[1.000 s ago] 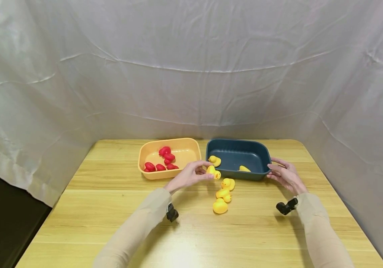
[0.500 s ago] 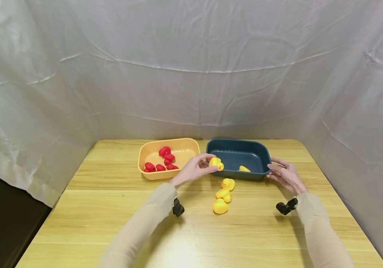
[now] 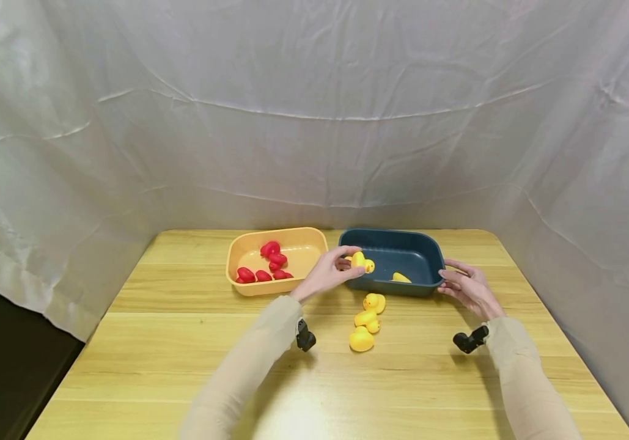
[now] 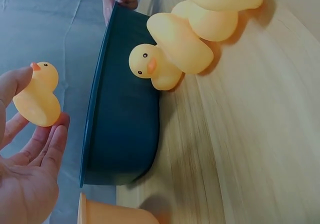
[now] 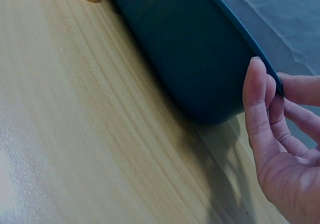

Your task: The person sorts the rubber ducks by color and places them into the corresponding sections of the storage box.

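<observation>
Your left hand (image 3: pixel 329 272) pinches a yellow duck (image 3: pixel 359 260) between thumb and fingertips, just above the left end of the blue bin (image 3: pixel 397 287). Your right hand (image 3: pixel 470 290) has bent fingers about the rim at the bin's right end; how firmly they press, you cannot tell from here. The step in hand, as it looks, is putting this duck into the bin, with the right hand as steady. Letting go well probably calls for a little more reach inward, a short lowering past the rim, then spread fingers.

Mind the bin's near-left corner: your thumb and the duck sit close over it, and the left wrist view shows the duck apart from the rim. One yellow toy (image 3: pixel 401 277) lies inside against the bin's near wall, and another shows only as a sliver behind your left hand. The roomiest floor is toward the bin's far wall and right end. Left of the bin, just beside it, stands an orange tray (image 3: pixel 305 247) with red toys (image 3: pixel 271 248). In front of the bin, three loose ducks (image 3: pixel 361 340) crowd your way back, so lift the wrist clear.
</observation>
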`<state>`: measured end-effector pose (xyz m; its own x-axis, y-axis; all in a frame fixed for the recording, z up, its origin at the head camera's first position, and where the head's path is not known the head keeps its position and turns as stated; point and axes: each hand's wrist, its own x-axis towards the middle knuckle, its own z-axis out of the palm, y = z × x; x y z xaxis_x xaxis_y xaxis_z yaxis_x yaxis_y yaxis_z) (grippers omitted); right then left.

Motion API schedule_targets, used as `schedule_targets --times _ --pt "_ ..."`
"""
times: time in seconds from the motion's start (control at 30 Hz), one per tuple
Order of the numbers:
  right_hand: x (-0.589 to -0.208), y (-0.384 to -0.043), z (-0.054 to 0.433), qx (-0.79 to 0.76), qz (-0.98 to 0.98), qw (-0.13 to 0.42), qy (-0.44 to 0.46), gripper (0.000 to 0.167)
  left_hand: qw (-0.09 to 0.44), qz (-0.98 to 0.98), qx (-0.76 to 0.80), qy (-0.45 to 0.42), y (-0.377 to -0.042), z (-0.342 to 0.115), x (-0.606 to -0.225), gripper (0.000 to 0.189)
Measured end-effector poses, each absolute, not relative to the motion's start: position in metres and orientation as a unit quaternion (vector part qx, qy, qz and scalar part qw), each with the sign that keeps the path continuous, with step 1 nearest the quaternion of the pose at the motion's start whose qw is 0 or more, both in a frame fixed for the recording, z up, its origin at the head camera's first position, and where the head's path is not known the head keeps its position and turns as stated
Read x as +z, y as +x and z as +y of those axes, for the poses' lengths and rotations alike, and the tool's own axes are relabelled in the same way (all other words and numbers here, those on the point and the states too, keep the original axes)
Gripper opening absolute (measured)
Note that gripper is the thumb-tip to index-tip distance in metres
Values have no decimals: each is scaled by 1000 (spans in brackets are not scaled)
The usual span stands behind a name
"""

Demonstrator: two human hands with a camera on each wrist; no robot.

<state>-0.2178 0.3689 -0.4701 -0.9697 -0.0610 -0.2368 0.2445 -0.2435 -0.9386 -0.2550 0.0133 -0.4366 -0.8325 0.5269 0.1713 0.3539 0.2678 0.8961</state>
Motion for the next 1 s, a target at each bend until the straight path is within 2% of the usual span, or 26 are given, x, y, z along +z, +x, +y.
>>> schedule_targets --times 1.0 --pt "-470 -217 369 -787 604 101 75 64 77 811 523 250 -268 48 -448 53"
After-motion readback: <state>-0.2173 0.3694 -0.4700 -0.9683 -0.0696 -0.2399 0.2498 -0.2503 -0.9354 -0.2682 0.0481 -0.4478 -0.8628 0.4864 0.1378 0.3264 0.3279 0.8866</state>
